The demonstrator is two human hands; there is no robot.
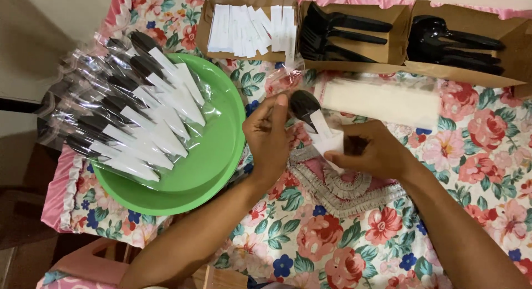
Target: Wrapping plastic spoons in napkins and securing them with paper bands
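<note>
I log left hand point(269, 136) pinching black spoon point(304, 103) | right hand point(372, 151) gripping white napkin point(328, 140) against spoon, above floral cloth point(471, 156) | packed sets on green plate point(219, 150).

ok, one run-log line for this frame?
left hand: steadies black spoon | right hand: grips white napkin | green plate: holds wrapped sets
</note>
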